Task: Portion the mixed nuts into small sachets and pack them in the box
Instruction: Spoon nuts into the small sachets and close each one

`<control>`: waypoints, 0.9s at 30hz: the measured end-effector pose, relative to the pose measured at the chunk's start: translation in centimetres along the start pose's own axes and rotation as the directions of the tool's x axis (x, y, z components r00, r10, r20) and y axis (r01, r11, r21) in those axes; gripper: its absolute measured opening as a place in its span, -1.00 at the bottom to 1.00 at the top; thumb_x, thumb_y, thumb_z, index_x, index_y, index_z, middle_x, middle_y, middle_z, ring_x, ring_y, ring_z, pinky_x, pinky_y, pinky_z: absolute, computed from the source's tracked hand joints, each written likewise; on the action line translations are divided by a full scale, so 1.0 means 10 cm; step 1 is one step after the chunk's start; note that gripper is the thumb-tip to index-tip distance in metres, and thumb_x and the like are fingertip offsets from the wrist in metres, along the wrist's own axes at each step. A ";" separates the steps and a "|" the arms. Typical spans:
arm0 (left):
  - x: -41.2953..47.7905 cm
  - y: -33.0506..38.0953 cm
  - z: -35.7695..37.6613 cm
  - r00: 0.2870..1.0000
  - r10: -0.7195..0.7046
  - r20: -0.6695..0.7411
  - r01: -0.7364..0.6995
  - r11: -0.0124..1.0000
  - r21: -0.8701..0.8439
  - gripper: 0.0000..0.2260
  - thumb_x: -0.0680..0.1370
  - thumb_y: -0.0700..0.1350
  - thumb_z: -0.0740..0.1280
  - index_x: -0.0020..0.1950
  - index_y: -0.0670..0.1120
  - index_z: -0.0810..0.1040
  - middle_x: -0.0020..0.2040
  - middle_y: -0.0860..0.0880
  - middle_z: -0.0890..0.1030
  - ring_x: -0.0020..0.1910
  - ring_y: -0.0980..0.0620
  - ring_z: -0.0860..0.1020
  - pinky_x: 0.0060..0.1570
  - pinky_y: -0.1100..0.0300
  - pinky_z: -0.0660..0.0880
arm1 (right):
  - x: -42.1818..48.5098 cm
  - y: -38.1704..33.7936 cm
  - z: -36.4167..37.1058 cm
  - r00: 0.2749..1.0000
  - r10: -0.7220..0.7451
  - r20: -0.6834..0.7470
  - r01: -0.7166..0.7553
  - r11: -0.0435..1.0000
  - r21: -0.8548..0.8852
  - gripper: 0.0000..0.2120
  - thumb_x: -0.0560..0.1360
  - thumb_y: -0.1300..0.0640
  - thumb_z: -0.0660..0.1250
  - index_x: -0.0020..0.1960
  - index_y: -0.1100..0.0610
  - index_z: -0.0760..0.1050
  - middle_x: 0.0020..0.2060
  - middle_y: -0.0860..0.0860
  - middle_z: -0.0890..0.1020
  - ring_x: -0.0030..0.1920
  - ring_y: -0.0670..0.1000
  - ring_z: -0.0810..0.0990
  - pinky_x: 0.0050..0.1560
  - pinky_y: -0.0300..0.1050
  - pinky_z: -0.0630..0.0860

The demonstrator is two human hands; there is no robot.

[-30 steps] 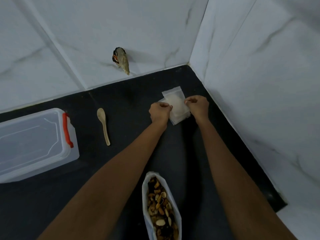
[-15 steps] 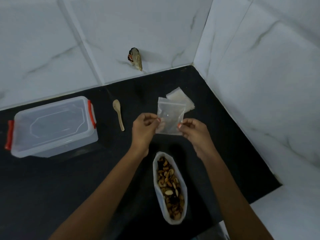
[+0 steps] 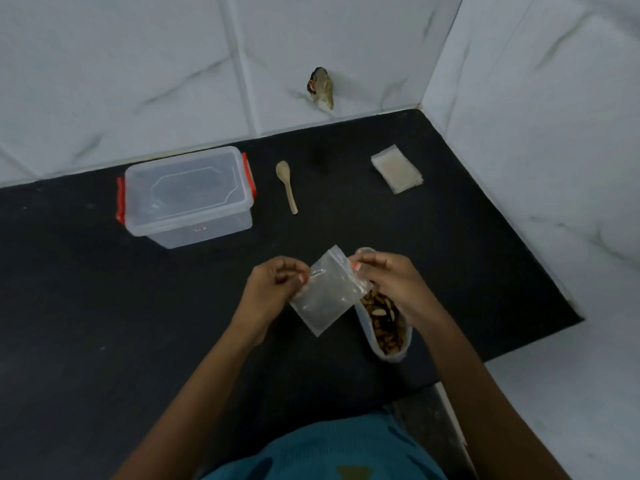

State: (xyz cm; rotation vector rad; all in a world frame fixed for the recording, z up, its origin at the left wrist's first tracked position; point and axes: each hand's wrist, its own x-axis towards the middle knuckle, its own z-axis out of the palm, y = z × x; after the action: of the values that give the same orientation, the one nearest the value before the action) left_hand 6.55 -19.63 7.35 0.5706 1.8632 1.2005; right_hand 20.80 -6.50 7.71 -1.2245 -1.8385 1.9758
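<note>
Person's left hand (image 3: 269, 289) and right hand (image 3: 386, 282) pinched the mouth of a small clear plastic sachet (image 3: 327, 299), just left of the open clear bag of mixed nuts (image 3: 386, 329). The clear red-clipped plastic box (image 3: 207, 227), lid on, sat beyond and left of that bag.

— What is being held?
— One clear, empty sachet (image 3: 329, 296), tilted above the black bench (image 3: 104, 306). The left hand (image 3: 273, 289) and the right hand (image 3: 388, 282) each pinch its top edge.
— And the nuts (image 3: 384, 317)?
— In an open bag (image 3: 391, 356) under the right hand. Farther back stand a lidded clear box (image 3: 187, 195) with red clips, a wooden spoon (image 3: 287, 185) beside it, and a stack of sachets (image 3: 397, 168).
</note>
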 end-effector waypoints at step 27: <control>-0.47 -0.24 0.11 0.985 -0.021 -0.174 0.006 0.996 -0.088 -0.89 0.48 -0.27 0.36 -0.19 -0.08 0.57 -0.24 -0.06 0.64 -0.26 0.10 0.62 -0.18 0.27 0.57 | -0.39 0.27 0.79 0.987 -0.126 -0.103 0.122 0.992 -0.045 -0.91 0.43 0.28 0.36 -0.12 0.11 0.52 -0.19 -0.01 0.61 -0.13 -0.13 0.57 -0.17 -0.38 0.49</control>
State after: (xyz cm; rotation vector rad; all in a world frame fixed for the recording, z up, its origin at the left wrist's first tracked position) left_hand 10.20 -23.54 6.84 0.4153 1.9450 1.3530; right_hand 19.14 -15.45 6.20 -1.1703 -1.8610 1.7842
